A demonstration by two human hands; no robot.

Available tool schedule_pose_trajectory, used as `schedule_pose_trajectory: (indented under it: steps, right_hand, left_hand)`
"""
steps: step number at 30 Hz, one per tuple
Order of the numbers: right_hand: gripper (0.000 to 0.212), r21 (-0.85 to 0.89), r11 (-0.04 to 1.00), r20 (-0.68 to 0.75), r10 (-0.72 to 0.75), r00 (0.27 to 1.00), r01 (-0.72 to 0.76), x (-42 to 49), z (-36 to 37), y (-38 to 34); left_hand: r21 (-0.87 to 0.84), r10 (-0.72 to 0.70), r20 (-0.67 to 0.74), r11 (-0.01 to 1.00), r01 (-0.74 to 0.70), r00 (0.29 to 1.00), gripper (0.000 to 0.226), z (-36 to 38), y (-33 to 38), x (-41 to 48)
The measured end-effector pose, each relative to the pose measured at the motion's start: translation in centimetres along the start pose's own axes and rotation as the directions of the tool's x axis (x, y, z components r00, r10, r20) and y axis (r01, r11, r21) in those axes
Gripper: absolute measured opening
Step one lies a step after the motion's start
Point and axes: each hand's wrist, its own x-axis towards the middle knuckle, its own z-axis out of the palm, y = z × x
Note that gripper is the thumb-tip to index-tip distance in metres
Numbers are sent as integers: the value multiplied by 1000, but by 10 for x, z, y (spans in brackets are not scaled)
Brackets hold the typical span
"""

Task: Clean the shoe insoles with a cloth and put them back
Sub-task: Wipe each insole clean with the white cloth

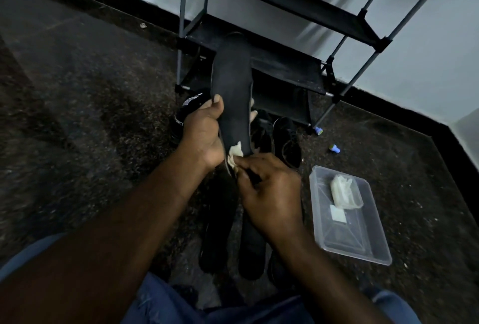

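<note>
The left hand (pixel 204 132) grips a black insole (pixel 232 82) around its lower half, thumb pressed on the left edge and fingertips showing past the right edge, so the insole stands nearly upright with its toe end rising free above the grip. Just below that grip, the right hand (pixel 272 191) pinches a pale cloth (pixel 236 151) between thumb and curled fingers, the cloth touching the insole's heel end. Directly under both hands, two more dark insoles (pixel 215 240) (pixel 252 253) lie side by side on the speckled floor (pixel 90 90). Beyond the grip, behind the raised insole, sits a black shoe rack (pixel 285 69), and dark shoes (pixel 287 139) stand between it and the hands, with another shoe (pixel 186 111) just left of the left hand's knuckles. Right of the right hand, near but apart, lies a clear plastic container (pixel 363 240) holding a white wad (pixel 344 191). Left of the grip the floor runs open to the wall's dark skirting.
</note>
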Motion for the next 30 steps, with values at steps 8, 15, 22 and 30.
schedule_pose_trajectory:
  steps: [8, 15, 22, 30]
  right_hand:
    - [13, 248, 869, -38, 451, 892, -429, 0, -18, 23]
    - [15, 403, 796, 18, 487, 873, -452, -2, -2, 10]
    - [15, 177, 953, 9, 249, 968, -247, -16, 8, 15]
    - [12, 533, 501, 197, 710, 676, -682, -40, 19, 42]
  left_hand:
    - [80, 97, 4, 992, -97, 995, 34, -9, 13, 7]
    - [154, 71, 3, 986, -71, 997, 33, -13, 3, 4]
    - [105, 6, -35, 994, -3, 999, 35, -13, -2, -3]
    - [525, -5, -198, 844, 111, 980, 29, -49, -8, 4]
